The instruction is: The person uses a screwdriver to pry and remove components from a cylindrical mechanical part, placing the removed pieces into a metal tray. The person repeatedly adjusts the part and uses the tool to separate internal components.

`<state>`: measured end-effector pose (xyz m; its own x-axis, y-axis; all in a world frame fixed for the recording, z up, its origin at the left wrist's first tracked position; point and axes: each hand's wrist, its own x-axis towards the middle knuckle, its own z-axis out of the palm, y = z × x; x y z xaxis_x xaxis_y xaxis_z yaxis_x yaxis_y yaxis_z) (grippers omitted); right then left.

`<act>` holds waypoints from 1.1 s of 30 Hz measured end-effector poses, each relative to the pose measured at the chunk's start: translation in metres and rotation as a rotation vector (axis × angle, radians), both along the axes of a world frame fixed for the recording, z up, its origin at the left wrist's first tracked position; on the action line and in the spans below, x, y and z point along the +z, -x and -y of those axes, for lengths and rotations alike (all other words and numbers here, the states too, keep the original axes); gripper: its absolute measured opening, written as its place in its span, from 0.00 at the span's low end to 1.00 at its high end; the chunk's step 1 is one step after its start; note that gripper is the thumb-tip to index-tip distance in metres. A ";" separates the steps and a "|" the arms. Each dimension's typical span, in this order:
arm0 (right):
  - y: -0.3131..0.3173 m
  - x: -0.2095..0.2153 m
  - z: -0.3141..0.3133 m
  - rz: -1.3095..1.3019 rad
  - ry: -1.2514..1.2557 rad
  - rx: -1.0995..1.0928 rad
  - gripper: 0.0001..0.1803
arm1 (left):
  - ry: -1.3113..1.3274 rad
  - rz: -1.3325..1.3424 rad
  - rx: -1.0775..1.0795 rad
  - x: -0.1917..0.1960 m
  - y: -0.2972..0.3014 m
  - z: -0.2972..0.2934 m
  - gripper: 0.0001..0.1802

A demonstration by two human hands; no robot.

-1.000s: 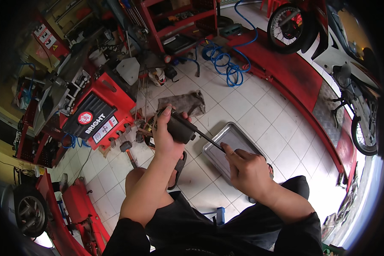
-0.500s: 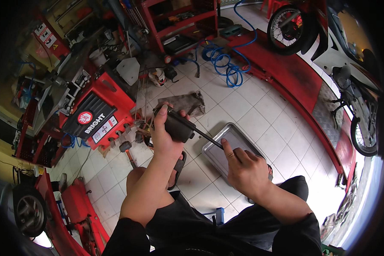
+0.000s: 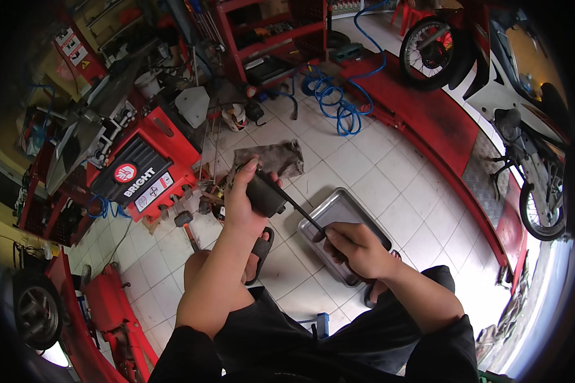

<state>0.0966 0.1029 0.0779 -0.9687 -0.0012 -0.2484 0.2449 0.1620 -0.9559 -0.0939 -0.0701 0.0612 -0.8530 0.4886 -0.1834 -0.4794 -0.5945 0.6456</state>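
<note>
My left hand (image 3: 239, 201) is closed around a dark blocky part (image 3: 266, 196), with the thumb over its top. From that part a thin black rod or tube (image 3: 299, 208) slants down to the right; whether it is one piece with the block I cannot tell. My right hand (image 3: 364, 250) pinches the rod's lower end between thumb and curled fingers. Beneath the right hand, a shallow metal tray (image 3: 348, 216) lies on the tiled floor. Beyond the left hand is a dirty grey cloth (image 3: 281, 158).
A red machine (image 3: 144, 175) stands at the left, with a mallet (image 3: 184, 221) near it. Coiled blue hose (image 3: 336, 105) lies ahead beside a red ramp (image 3: 428, 121). A motorcycle (image 3: 492, 92) stands at the right. Red shelving (image 3: 278, 37) is at the back.
My right hand has shifted slightly left; its index finger, stretched along the rod before, is now curled, and the thumb presses the rod. My left hand still holds the dark part.
</note>
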 end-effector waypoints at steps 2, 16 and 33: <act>0.002 -0.011 -0.002 0.146 0.479 0.078 0.14 | 0.001 -0.068 -0.062 0.001 -0.003 -0.001 0.20; 0.006 -0.017 0.012 0.035 0.211 -0.135 0.13 | 0.069 -0.318 -0.080 0.010 -0.019 -0.012 0.19; 0.014 0.018 -0.013 0.052 0.114 -0.070 0.16 | 0.117 -0.084 0.051 -0.018 -0.007 -0.042 0.19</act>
